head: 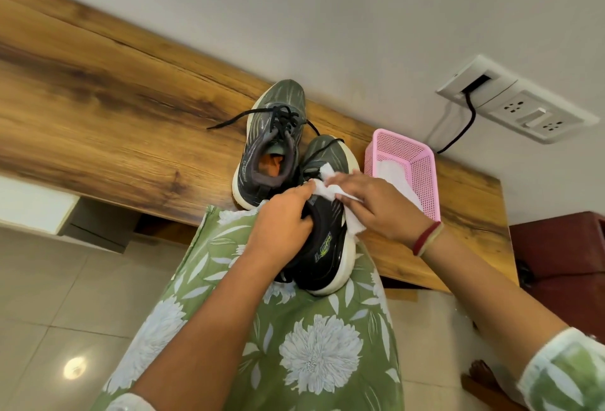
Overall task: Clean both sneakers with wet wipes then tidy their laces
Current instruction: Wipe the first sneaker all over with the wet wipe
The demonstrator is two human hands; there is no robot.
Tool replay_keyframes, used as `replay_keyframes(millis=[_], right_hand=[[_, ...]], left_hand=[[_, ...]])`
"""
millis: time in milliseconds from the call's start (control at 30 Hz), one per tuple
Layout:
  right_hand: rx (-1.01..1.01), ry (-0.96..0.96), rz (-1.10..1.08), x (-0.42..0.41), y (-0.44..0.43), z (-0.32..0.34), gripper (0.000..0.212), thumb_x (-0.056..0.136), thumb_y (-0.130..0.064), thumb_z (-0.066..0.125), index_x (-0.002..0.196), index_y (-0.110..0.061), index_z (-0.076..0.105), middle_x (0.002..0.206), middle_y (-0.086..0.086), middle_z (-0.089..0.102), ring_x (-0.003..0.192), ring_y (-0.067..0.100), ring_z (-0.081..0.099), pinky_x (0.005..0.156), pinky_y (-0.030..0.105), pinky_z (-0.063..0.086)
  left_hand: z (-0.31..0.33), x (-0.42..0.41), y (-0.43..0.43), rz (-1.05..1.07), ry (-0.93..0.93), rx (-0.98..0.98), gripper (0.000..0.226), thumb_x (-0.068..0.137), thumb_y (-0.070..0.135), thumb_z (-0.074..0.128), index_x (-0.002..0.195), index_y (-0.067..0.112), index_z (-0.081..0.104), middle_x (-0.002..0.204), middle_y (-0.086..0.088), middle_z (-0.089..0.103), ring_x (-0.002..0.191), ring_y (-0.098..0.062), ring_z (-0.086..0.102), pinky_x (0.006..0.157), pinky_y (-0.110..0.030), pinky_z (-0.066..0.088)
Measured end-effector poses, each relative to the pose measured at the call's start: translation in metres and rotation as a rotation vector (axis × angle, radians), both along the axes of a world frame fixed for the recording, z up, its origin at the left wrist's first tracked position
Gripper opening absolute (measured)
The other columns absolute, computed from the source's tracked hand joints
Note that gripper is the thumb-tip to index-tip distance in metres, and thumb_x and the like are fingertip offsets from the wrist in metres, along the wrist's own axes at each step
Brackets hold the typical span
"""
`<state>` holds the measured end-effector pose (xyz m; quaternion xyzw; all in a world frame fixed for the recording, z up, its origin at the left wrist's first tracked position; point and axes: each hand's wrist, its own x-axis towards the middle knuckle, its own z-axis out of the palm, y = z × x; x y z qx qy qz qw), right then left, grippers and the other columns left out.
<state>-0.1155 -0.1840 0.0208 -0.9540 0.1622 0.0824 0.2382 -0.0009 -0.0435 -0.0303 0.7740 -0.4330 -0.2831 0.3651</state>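
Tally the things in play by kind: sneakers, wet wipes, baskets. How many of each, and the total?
Sneakers: 2, far sneaker and held sneaker
Wet wipes: 2 showing, hand wipe and basket wipe; I cannot tell whether more lie beneath it
Pink basket: 1
Total: 5
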Motion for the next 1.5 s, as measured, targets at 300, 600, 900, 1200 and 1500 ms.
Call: replay_keyframes(millis=[300, 600, 900, 1200, 1500], right_hand=[[0.321, -0.092, -0.177, 0.001, 0.008, 0.004, 0.030, 0.095, -0.024, 0.049, 0.110, -0.006, 0.067, 0.109, 0.005, 0.068, 0.103, 0.002, 0.058, 0.087, 0.023, 0.045], [0.291, -0.046, -0.204, 0.008, 0.013, 0.002, 0.026, 0.096, -0.017, 0.051, 0.114, -0.007, 0.065, 0.118, 0.008, 0.065, 0.113, 0.013, 0.057, 0.096, 0.029, 0.043], [0.203, 0.053, -0.165, 0.009, 0.006, 0.004, 0.028, 0.096, -0.015, 0.050, 0.118, -0.004, 0.063, 0.129, 0.002, 0.057, 0.124, 0.000, 0.043, 0.101, 0.013, 0.031], [0.202, 0.070, -0.117, 0.014, 0.010, 0.009, 0.026, 0.097, -0.019, 0.049, 0.113, -0.007, 0.066, 0.124, 0.005, 0.062, 0.118, 0.011, 0.052, 0.101, 0.026, 0.038], [0.545, -0.019, -0.324, 0.011, 0.024, 0.026, 0.027, 0.091, -0.026, 0.052, 0.093, -0.002, 0.065, 0.080, 0.007, 0.066, 0.071, 0.010, 0.063, 0.063, 0.022, 0.050]], left_hand=[[-0.003, 0.013, 0.003, 0.083, 0.143, -0.057, 0.056, 0.081, 0.005, 0.062, 0.133, 0.026, 0.055, 0.121, 0.003, 0.066, 0.111, -0.016, 0.060, 0.093, -0.032, 0.047], [-0.003, 0.009, 0.002, 0.048, 0.078, -0.041, 0.049, 0.082, 0.014, 0.061, 0.128, 0.032, 0.059, 0.105, 0.008, 0.070, 0.099, -0.016, 0.063, 0.084, -0.034, 0.050], [0.001, 0.008, 0.002, 0.027, 0.090, -0.031, 0.053, 0.082, 0.012, 0.060, 0.130, 0.035, 0.056, 0.097, 0.013, 0.069, 0.090, -0.015, 0.062, 0.078, -0.030, 0.048], [0.001, 0.008, 0.002, 0.009, 0.082, -0.008, 0.045, 0.081, 0.012, 0.059, 0.122, 0.032, 0.062, 0.083, 0.009, 0.068, 0.083, -0.019, 0.063, 0.073, -0.035, 0.049], [-0.003, 0.010, 0.001, -0.003, 0.072, 0.019, 0.044, 0.081, 0.009, 0.056, 0.121, 0.027, 0.061, 0.105, 0.004, 0.069, 0.098, -0.022, 0.061, 0.078, -0.033, 0.047]])
